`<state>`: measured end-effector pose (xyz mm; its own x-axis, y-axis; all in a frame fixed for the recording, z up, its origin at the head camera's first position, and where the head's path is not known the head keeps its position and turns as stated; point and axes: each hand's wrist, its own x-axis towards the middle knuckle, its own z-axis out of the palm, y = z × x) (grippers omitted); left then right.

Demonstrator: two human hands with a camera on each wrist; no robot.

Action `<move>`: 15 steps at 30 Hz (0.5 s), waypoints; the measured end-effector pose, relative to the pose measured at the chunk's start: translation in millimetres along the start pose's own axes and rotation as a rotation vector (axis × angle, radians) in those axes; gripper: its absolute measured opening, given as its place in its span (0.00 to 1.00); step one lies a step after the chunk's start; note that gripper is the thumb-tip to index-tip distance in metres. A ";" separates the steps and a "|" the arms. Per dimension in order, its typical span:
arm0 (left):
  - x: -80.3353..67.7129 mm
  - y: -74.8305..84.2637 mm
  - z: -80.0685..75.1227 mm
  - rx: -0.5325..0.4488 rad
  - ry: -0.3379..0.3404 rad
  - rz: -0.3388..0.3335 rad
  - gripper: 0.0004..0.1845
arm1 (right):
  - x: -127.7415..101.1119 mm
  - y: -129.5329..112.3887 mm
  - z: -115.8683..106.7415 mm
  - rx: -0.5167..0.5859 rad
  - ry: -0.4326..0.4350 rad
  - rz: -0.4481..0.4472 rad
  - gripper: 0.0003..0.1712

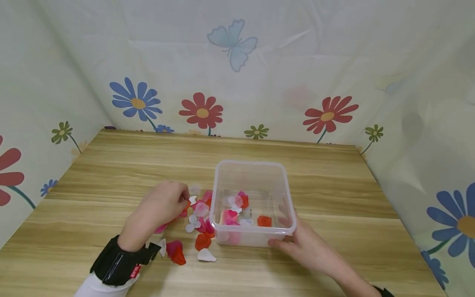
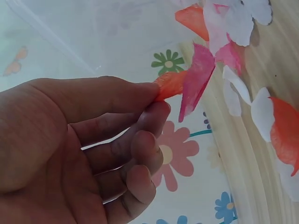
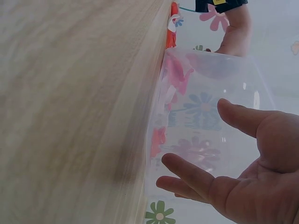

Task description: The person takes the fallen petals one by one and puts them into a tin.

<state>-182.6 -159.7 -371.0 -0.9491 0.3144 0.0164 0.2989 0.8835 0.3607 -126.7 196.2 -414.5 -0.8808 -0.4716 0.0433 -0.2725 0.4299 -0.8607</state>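
Thumb and forefinger of my left hand pinch an orange-red petal; its other fingers are loosely bent. A bright pink petal overlaps the tip of the pinched one in the left wrist view. Below and right of this hand, loose artificial petals in pink, red and white lie on the table beside a clear plastic box. Several petals, including a red one, lie inside the box. My right hand rests against the box's near right corner, fingers extended and spread in the right wrist view.
The box stands uncovered on a wood-grain table. A red petal and a white petal lie near its front left corner. Pale cloth walls printed with flowers and a butterfly rise behind and at both sides.
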 end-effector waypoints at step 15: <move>-2.2 1.1 -2.6 -0.029 0.056 0.010 0.05 | 0.6 -1.7 0.1 0.000 -0.013 -0.002 0.57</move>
<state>-180.4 -160.4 -368.3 -0.9504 0.3026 0.0718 0.3062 0.8696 0.3873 -126.8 195.1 -413.1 -0.8749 -0.4827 0.0386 -0.2746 0.4289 -0.8606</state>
